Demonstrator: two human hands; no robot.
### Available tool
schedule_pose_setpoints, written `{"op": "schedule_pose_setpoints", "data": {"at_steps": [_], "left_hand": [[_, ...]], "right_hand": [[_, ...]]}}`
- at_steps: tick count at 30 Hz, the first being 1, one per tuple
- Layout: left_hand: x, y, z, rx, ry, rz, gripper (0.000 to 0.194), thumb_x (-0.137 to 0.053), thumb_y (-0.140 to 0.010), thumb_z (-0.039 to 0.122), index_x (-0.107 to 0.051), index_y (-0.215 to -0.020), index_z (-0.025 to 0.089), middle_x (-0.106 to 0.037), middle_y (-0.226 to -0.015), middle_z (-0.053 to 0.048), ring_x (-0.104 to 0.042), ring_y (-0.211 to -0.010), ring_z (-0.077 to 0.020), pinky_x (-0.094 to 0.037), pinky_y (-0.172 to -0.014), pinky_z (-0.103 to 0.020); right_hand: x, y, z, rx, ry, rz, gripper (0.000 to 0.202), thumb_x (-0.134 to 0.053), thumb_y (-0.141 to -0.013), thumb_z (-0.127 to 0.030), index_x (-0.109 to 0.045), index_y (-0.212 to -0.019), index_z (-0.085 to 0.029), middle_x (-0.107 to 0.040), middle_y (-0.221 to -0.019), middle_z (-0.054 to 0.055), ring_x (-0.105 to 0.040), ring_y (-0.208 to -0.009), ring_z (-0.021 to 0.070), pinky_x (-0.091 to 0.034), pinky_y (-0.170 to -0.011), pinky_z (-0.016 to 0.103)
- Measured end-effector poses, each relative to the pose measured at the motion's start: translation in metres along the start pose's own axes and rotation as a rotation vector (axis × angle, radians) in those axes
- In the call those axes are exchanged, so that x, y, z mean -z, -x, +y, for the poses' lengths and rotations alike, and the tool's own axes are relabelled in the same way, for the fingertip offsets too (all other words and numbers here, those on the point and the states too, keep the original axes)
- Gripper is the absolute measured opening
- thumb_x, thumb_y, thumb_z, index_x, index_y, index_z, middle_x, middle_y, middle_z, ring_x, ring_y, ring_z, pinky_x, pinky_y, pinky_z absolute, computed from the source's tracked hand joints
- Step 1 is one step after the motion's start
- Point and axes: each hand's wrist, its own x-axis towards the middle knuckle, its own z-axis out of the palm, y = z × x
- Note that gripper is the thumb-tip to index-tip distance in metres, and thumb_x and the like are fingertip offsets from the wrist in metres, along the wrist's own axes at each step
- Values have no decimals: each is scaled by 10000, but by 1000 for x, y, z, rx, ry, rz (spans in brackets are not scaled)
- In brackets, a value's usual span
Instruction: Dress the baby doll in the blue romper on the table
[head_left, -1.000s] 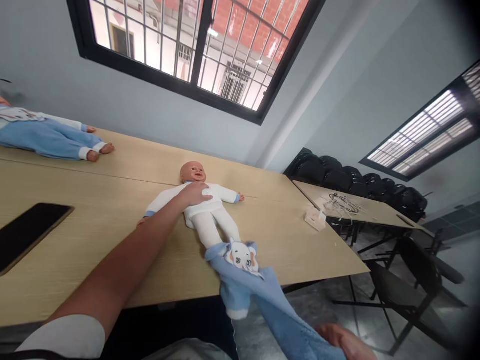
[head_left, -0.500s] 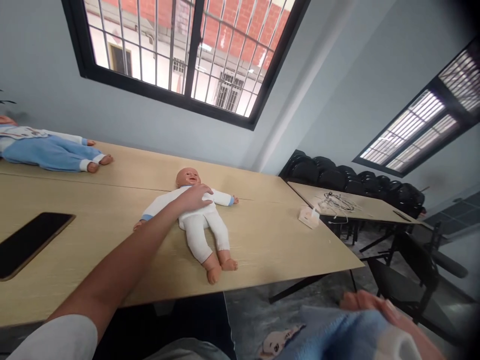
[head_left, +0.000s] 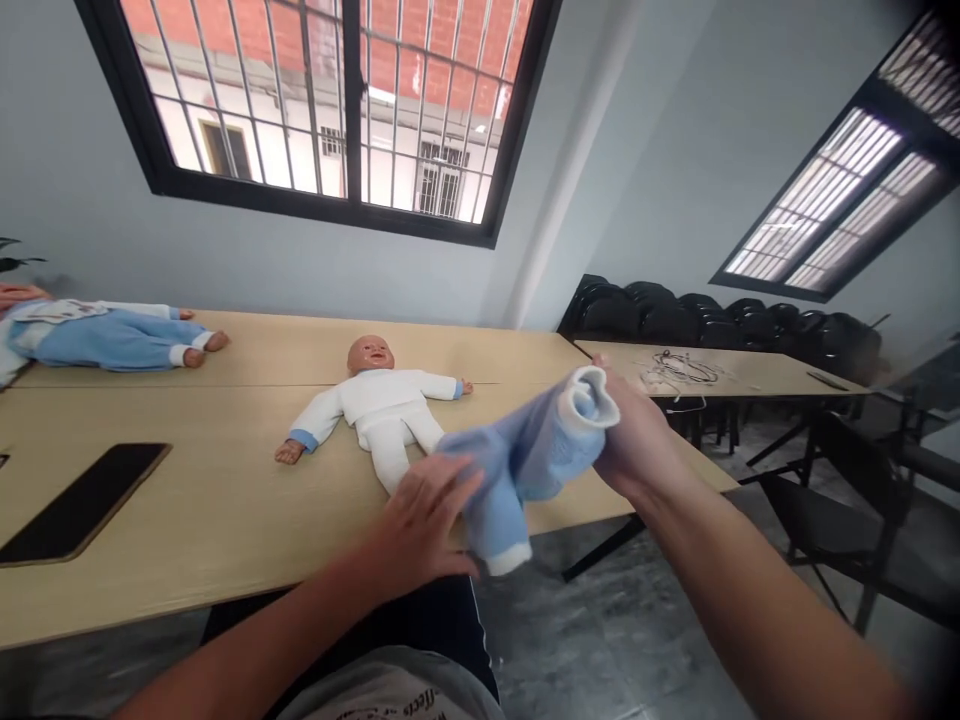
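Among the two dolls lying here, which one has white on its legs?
The doll in the middle, nearer to the left hand, has white legs. The other doll, at the left edge of the view, has blue legs with white cuffs.

Soft blue trousers [head_left: 499, 470] with white cuffs [head_left: 510, 560]
The near doll [head_left: 381, 400] is clad in white, with blue wrist bands [head_left: 304, 439]; the far doll [head_left: 120, 338] is dressed in blue and white; the tabletop [head_left: 202, 490] is pale yellowish wood; the phone [head_left: 82, 505] is black with a brownish edge; the window frame [head_left: 322, 206] and stacked chairs [head_left: 615, 315] are black; the wall [head_left: 247, 265] is pale grey-blue; the shirt [head_left: 397, 690] is grey with dark lettering.
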Motion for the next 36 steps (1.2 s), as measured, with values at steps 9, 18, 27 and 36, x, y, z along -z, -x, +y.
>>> {"op": "schedule_pose_setpoints", "data": {"at_steps": [9,18,27,36], "left_hand": [[43,-7,-75,443,231,238,168,-561,-941,294,-645,-1074,233,-693,-1156,-81,-626,-1123,-259,-502,-1025,-447],[133,-84,-154,706,719,512,177,-626,-824,345,-638,-921,198,-643,-857,-4,-610,-806,-156,-497,-719,-250],[134,-7,-92,453,385,-417,187,-553,-964,303,-660,-1106,244,-670,-1198,-64,-607,-1139,-245,-468,-1037,-372],[75,-15,-143,550,262,-562,296,-549,-952,331,-658,-1214,245,-685,-1241,-68,-614,-1171,-256,-483,-1042,-394]], "right_hand": [[-29,-44,9,-126,-187,-212,405,-738,-856,-434,-442,-667,-232,-438,-597,-44,-412,-516,110,-381,-478,248],[-60,-159,-32,249,98,-372,391,-700,-917,-424,-515,-671,-182,-453,-601,-65,-398,-533,60,-288,-512,206],[-47,-51,11,355,849,-994,314,-582,-974,-435,-651,-808,-177,-604,-677,-20,-492,-579,103,-302,-553,226],[-74,-116,139,328,1096,-898,433,-432,-1037,-504,-712,-965,-182,-729,-976,93,-625,-820,208,-382,-700,290]]}}
